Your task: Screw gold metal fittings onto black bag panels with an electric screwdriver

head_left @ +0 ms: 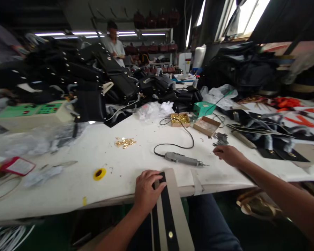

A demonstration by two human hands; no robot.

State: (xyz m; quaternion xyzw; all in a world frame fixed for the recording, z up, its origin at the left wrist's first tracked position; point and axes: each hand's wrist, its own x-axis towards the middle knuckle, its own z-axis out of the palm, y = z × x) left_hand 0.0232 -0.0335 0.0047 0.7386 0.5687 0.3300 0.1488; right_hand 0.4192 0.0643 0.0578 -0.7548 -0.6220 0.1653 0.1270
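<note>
My left hand (148, 190) grips a beige panel with black strips (181, 223) at the table's front edge. Its thumb and fingers press on the end of one strip, and a round gold fitting (170, 234) shows lower down that strip. My right hand (229, 156) has its fingertips pinched just in front of a small pile of dark grey metal pieces (221, 138); what is between the fingertips, if anything, is too small to make out. Between the hands and slightly farther back, a grey electric screwdriver (181, 159) lies on the white tabletop.
Gold fittings lie in a loose pile (125, 142) and in a small cardboard box (180, 120). Another open box (206, 126) sits beside it. A yellow tape roll (99, 174) is at left. Black bags (91, 101) are heaped behind. A person (116, 45) stands at the back.
</note>
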